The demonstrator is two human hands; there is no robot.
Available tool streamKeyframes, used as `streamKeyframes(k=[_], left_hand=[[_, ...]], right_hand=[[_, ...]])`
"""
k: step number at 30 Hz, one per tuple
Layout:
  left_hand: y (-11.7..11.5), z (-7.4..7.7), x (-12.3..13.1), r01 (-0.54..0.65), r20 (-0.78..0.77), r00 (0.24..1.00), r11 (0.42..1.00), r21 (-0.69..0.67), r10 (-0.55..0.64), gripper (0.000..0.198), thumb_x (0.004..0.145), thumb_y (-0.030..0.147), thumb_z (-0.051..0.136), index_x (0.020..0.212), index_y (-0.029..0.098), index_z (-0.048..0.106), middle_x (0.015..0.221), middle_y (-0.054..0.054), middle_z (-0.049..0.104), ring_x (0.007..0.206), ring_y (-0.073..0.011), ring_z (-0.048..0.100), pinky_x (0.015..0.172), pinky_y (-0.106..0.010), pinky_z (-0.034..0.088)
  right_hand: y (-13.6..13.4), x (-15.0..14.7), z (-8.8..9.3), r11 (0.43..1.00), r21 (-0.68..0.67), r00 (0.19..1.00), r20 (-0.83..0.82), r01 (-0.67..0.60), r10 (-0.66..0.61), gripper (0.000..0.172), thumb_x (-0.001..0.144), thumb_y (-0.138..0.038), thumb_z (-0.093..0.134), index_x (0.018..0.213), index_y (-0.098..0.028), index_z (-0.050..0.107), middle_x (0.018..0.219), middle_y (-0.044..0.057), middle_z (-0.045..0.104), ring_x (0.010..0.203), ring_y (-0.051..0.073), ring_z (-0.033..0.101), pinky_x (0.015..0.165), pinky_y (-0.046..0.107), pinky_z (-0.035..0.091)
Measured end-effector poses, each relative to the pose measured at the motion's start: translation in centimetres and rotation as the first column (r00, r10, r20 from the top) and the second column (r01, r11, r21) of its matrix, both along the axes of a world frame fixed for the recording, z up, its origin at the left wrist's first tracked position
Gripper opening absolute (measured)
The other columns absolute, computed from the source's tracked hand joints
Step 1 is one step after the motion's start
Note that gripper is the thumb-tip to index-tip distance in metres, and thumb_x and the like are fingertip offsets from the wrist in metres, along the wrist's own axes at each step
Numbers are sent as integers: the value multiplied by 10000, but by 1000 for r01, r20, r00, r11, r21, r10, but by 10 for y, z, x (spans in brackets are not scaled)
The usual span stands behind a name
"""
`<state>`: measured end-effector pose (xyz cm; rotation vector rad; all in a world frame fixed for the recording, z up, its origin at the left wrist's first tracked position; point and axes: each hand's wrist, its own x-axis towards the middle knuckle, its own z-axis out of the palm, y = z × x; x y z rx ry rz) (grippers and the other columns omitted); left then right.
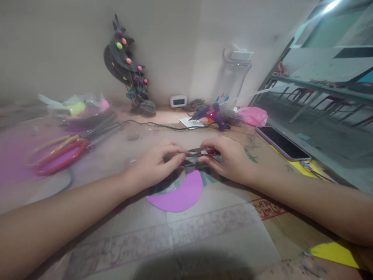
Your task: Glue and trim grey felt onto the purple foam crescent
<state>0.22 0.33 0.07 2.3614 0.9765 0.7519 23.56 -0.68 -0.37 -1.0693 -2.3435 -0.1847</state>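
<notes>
A purple crescent cut-out point(177, 196), flat like craft foam, lies on the table in front of my hands. Dark grey yarn point(190, 168) covers its upper tip. My left hand point(163, 160) is closed, thumb and forefinger pinched at the left end of the dark grey material just above that tip. From the other side, my right hand point(230, 159) pinches the same material, with fingers curled around it. Blur keeps me from making out its separate strands. Both hands are close together, a small gap between their fingertips.
Scissors point(62, 155) lie left beside plastic packets point(77, 107). Against the wall are a grey crescent ornament point(124, 58), a digital clock point(178, 102) and a clear jug point(234, 77). A corded blue glue gun point(211, 114) and pink bag point(253, 116) sit behind; a phone point(282, 144) lies right.
</notes>
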Motion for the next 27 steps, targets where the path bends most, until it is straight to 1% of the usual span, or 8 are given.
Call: streamKeyframes(k=[7,10,14,19,22,24,25,27], left_hand=[[-1,-1,1,-27,-25,999,1000,10,27,301,924,411,476,776,214,650,854,-25,681,884,-198,601,848,-323,436],[2,-3,1,-72,-42,997,997,-11,71,353,933,462,452,835,200,668,902,-44,678,915,-211,599,847,-339,435],[9,-7,0,-38,-73,997,999,-31,36,362,927,463,476,1073,208,686,1116,-72,664,1071,-234,568,947,-376,416],[12,-12,-1,34,-116,993,999,23,-31,304,913,434,516,1048,235,702,1124,-66,659,1104,-239,555,984,-384,407],[11,-14,0,38,-138,990,998,45,-31,265,873,427,585,1003,226,698,1096,-70,653,1082,-243,557,971,-386,411],[11,-14,0,27,-128,992,999,35,-22,248,857,423,608,957,211,688,1055,-71,651,1046,-239,564,941,-379,424],[10,-14,0,20,-119,993,999,28,-17,241,853,418,615,937,202,682,1036,-70,649,1030,-236,566,926,-374,430],[10,-15,0,10,-90,996,1000,24,-8,232,838,408,634,902,187,671,994,-66,648,1003,-234,568,904,-368,436]], right_hand=[[0,0,0,1000,-5,1000,1,-12,12,287,884,-458,586,910,-176,636,694,14,613,620,148,510,603,260,328],[1,2,-1,1000,4,998,-57,-29,29,267,887,-425,584,943,-166,615,742,33,634,639,153,541,609,261,361],[2,3,-1,999,2,997,-55,-44,44,253,879,-404,600,963,-165,611,785,46,657,667,163,575,614,263,394],[3,3,-3,999,-27,995,-98,-36,33,267,881,-391,582,1016,-163,618,753,36,637,652,159,558,613,272,403],[5,3,2,983,-180,957,-289,-46,-8,281,899,-408,545,1028,-165,601,739,20,607,628,144,531,591,268,401],[1,0,13,916,-365,865,-501,-166,-43,299,946,-444,448,967,-177,582,680,4,560,566,128,478,532,261,371],[-4,-3,20,850,-453,795,-602,-270,-68,335,970,-464,383,923,-188,567,636,-6,526,526,121,440,499,259,348],[-22,-9,38,657,-555,651,-749,-510,-127,399,989,-504,300,854,-207,528,548,-29,461,454,105,377,459,255,320]])
